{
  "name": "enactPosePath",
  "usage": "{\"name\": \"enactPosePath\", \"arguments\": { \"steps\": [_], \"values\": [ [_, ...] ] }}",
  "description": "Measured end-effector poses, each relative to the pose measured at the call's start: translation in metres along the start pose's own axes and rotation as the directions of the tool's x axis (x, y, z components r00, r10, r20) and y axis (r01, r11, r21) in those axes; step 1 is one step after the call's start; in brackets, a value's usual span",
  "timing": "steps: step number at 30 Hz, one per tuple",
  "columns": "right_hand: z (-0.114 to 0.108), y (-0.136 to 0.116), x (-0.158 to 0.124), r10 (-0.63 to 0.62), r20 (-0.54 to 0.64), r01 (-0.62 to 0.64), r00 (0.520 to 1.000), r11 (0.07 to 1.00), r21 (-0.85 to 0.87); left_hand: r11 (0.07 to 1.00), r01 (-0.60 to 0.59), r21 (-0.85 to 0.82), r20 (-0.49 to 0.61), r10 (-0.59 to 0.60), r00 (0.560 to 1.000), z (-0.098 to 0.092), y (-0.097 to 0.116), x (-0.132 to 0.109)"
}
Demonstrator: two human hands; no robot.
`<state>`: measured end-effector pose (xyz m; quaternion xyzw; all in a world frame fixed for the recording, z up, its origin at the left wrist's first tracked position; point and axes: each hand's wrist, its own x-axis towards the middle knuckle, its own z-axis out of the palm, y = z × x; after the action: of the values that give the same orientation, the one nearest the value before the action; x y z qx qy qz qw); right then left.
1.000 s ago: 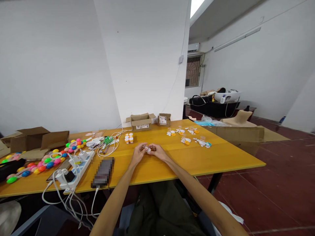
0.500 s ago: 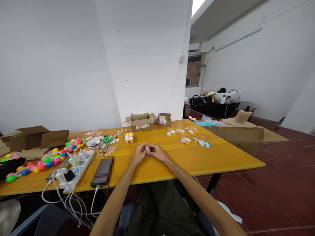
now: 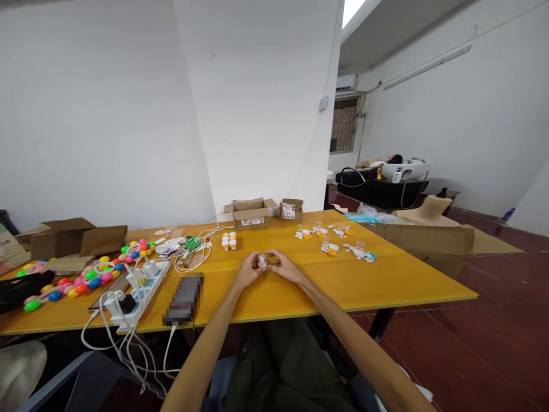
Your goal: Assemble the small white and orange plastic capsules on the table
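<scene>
Left hand point(image 3: 247, 271) curled in, fingers close together, tips pinching a small clear piece point(image 3: 261, 261). Right hand point(image 3: 283, 267) curled the same way, fingertips meeting the left ones and touching the same little piece. Both hands low over the yellow table point(image 3: 386, 280), near its front edge, wrists resting on or just above the wood; cannot tell which.

Small clear piece standing up between the fingertips, rounded top pointing up. Too tiny to tell its long side for sure. Right in the middle, between the two hands, with the left thumb and fingers on one side and the right fingers on the other.

Farther back on the table, a little bunch of orange and white pieces point(image 3: 229, 241). Off to the right, more small white and orange bits point(image 3: 330, 240) spread out, well apart from the hands. By the wall, an open brown box point(image 3: 250, 212) and a smaller brown box point(image 3: 292, 210) just beside it. On the left, a white power strip point(image 3: 139, 287) with plugs and white wires, a dark blurred flat thing point(image 3: 184, 292) near it, and a string of bright colored balls point(image 3: 86, 277). Another open cardboard box point(image 3: 68, 240) at the far left.
</scene>
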<state>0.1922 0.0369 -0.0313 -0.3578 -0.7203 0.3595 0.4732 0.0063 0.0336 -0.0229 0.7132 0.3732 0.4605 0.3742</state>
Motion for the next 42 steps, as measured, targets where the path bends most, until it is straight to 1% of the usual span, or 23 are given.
{"name": "enactPosePath", "arguments": {
  "steps": [4, 8, 12, 16, 20, 25, 29, 32, 35, 42],
  "values": [
    [0.006, -0.012, 0.004, -0.089, -0.035, 0.086, 0.995, 0.992, -0.087, 0.999, 0.022, -0.034, 0.055, -0.02, 0.998, 0.001, 0.0, 0.0],
    [0.013, -0.022, 0.012, -0.198, -0.013, 0.192, 0.98, 0.966, -0.174, 0.999, 0.028, -0.04, 0.045, -0.026, 0.999, 0.001, 0.001, 0.0],
    [0.012, -0.025, 0.015, -0.225, 0.023, 0.224, 0.974, 0.949, -0.223, 0.998, 0.039, -0.052, 0.038, -0.037, 0.999, 0.001, 0.002, 0.0],
    [0.008, -0.023, 0.011, -0.211, 0.022, 0.211, 0.977, 0.955, -0.207, 0.999, 0.016, -0.045, 0.007, -0.016, 1.0, 0.001, 0.001, 0.002],
    [0.005, -0.018, 0.006, -0.182, -0.014, 0.177, 0.983, 0.967, -0.182, 0.999, -0.002, -0.032, -0.015, 0.002, 1.0, 0.0, -0.002, 0.003],
    [0.002, -0.009, 0.004, -0.137, -0.052, 0.13, 0.989, 0.984, -0.124, 0.999, 0.018, -0.043, -0.018, -0.019, 1.0, -0.001, -0.009, 0.006],
    [0.0, -0.004, 0.004, -0.081, -0.041, 0.078, 0.996, 0.994, -0.073, 0.997, 0.05, -0.053, -0.024, -0.051, 0.998, -0.002, -0.014, 0.007],
    [-0.001, -0.004, 0.005, -0.053, -0.031, 0.052, 0.998, 0.998, -0.031, 0.997, 0.043, -0.069, -0.023, -0.045, 0.999, -0.003, -0.016, 0.007],
    [-0.003, -0.004, 0.006, -0.03, -0.011, 0.031, 0.999, 1.0, 0.008, 0.996, 0.038, -0.079, -0.022, -0.04, 0.999, -0.004, -0.015, 0.007],
    [-0.003, -0.006, 0.005, -0.002, 0.014, 0.001, 1.0, 0.998, 0.063, 0.994, 0.072, -0.088, 0.005, -0.072, 0.997, -0.003, -0.012, 0.007]
  ]
}}
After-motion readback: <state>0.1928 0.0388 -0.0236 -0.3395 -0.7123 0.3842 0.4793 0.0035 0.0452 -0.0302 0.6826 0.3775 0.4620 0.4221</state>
